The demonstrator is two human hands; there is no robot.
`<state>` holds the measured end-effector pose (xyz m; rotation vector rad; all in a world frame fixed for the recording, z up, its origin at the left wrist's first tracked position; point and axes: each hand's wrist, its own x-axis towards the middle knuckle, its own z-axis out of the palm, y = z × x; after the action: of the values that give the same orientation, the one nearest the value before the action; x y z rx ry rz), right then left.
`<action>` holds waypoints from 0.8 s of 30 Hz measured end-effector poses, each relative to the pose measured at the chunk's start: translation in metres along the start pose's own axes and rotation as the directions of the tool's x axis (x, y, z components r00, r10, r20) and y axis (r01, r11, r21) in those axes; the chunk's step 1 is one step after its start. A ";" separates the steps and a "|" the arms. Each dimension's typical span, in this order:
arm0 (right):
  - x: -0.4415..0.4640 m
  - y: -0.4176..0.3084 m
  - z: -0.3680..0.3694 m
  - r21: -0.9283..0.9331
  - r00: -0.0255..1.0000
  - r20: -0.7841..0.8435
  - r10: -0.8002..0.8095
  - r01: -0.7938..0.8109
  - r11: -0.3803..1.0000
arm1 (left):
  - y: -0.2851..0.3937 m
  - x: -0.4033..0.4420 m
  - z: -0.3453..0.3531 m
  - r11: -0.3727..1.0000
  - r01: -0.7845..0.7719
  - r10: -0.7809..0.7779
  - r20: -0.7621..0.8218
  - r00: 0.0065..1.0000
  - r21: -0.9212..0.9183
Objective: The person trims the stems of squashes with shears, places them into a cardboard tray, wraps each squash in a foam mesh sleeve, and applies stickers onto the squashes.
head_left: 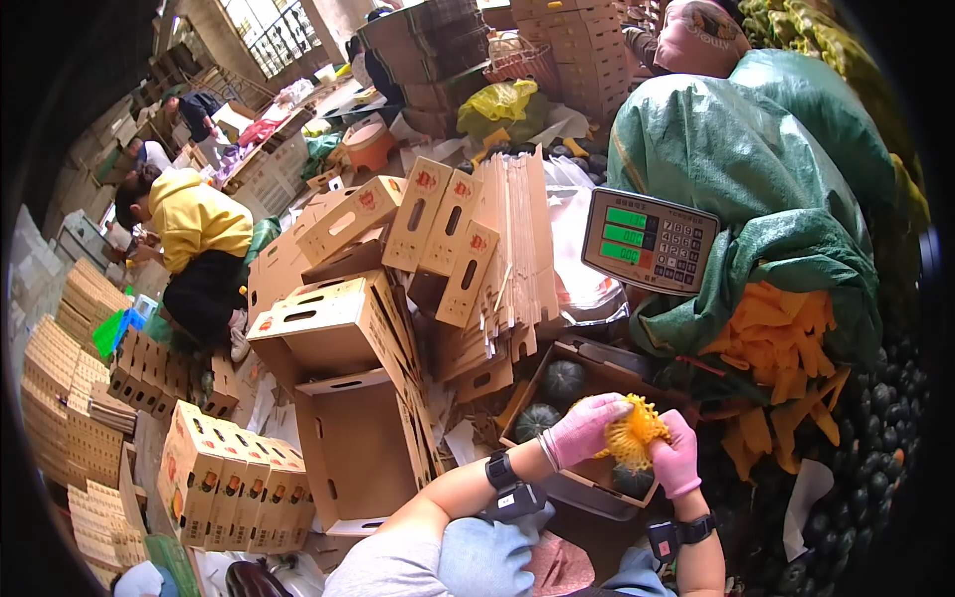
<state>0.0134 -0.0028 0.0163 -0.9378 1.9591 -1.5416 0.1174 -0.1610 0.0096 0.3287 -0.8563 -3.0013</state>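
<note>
My left hand (589, 430), in a pink glove, is closed on one side of a yellow foam net sleeve (633, 434). My right hand (676, 460), gloved the same way, grips the sleeve's other side. Whether anything sits inside the net, I cannot tell. Both hands are above an open cardboard box (582, 491), where a dark green round squash (565, 382) lies behind another squash (537, 422). A third squash (634, 482) shows just below the net.
A scale display (651, 242) stands behind the box. Right of it, a green sack (786, 249) spills orange foam sleeves (776, 333). Loose dark squashes (875, 428) cover the right side. Empty cartons (358, 448) stand at left; a person in a yellow hoodie (199, 219) sits beyond.
</note>
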 end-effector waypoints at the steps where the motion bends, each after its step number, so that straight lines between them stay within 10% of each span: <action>1: -0.001 0.003 -0.008 0.413 0.986 0.116 0.122 -0.160 0.897 | 0.001 -0.001 -0.005 0.991 0.042 -0.040 -0.018 0.999 0.129; 3: -0.006 -0.011 -0.023 0.807 0.926 0.321 0.199 -0.377 0.454 | 0.015 -0.011 -0.001 0.945 0.085 -0.106 0.052 0.993 0.316; 6: -0.015 -0.004 -0.027 0.835 0.921 0.375 0.106 -0.386 0.392 | 0.018 -0.016 0.011 0.813 -0.290 0.096 0.375 0.922 0.504; 10: -0.022 0.004 -0.014 0.786 0.906 0.423 0.027 -0.382 0.485 | 0.011 -0.018 0.025 0.732 -0.308 0.141 0.307 0.941 0.608; 15: -0.023 -0.024 0.010 0.873 0.999 0.038 0.009 -0.038 0.487 | 0.024 -0.008 0.047 -0.083 -0.702 0.437 0.659 0.612 0.707; 19: -0.024 -0.032 0.010 0.805 1.000 0.007 -0.022 0.007 0.593 | 0.023 -0.013 0.058 -0.211 -0.753 0.398 0.758 0.516 0.623; 24: -0.023 -0.032 0.000 0.614 0.989 -0.014 -0.144 0.122 0.780 | 0.023 -0.020 0.051 0.017 -0.769 0.297 0.731 0.614 0.639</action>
<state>0.0362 0.0103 0.0466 -0.8095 1.2262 -2.0450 0.1253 -0.1532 0.0678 -0.6173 -2.1286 -1.3980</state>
